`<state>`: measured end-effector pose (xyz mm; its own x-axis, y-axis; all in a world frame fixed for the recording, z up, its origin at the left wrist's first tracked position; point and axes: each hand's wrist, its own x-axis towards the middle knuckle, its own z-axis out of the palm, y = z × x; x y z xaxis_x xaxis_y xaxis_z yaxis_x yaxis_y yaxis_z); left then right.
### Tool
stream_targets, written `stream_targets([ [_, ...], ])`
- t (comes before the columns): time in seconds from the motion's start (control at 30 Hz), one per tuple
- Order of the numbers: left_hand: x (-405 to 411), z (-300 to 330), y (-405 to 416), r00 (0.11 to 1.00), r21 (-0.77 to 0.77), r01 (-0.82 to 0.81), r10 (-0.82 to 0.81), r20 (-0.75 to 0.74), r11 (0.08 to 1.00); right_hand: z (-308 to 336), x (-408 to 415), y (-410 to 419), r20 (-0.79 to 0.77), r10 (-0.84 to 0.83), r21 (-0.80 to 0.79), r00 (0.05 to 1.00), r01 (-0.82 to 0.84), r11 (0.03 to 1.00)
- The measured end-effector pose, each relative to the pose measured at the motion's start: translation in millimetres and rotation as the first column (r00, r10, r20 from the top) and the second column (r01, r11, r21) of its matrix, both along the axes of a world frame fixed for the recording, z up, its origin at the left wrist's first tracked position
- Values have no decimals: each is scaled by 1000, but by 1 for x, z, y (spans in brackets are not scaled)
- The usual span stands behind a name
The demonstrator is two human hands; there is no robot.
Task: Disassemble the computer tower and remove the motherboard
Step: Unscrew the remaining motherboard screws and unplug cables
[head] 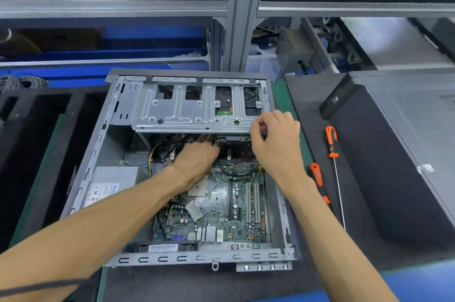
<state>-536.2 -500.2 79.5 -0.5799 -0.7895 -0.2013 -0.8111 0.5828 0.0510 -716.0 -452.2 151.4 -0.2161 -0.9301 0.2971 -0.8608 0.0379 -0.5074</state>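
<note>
The open computer tower (81,178) lies on its side on the bench. Its green motherboard (221,205) fills the lower right of the case. A silver drive cage (194,107) spans the far end, with its near edge raised over the board. My right hand (273,134) grips the cage's right near corner, fingers curled over the edge. My left hand (197,156) reaches under the cage, and its fingertips are hidden among the cables there. A grey power supply (108,186) sits at the case's left side.
Two orange-handled screwdrivers lie right of the case, a long one (333,154) and a short one (317,176). A detached dark side panel (406,154) rests at the far right. Black foam trays (37,144) stand to the left. An aluminium frame post (242,13) rises behind.
</note>
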Motion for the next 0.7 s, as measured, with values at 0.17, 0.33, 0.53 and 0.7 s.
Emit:
stream_targets([
  [0.17,-5,5,3,997,-87,-53,57,45,995,0,-1,2,8,0,-4,1000,0,1000],
  [0.33,-8,4,3,992,-150,-90,101,69,985,0,-1,5,18,8,-12,1000,-7,1000],
  [0.53,-14,-13,3,975,-144,-166,184,122,976,1,-3,6,15,13,-5,1000,-13,1000],
  [0.7,-10,-1,-4,978,-30,-197,199,60,980,-2,-4,6,-16,17,-5,1000,-17,1000],
])
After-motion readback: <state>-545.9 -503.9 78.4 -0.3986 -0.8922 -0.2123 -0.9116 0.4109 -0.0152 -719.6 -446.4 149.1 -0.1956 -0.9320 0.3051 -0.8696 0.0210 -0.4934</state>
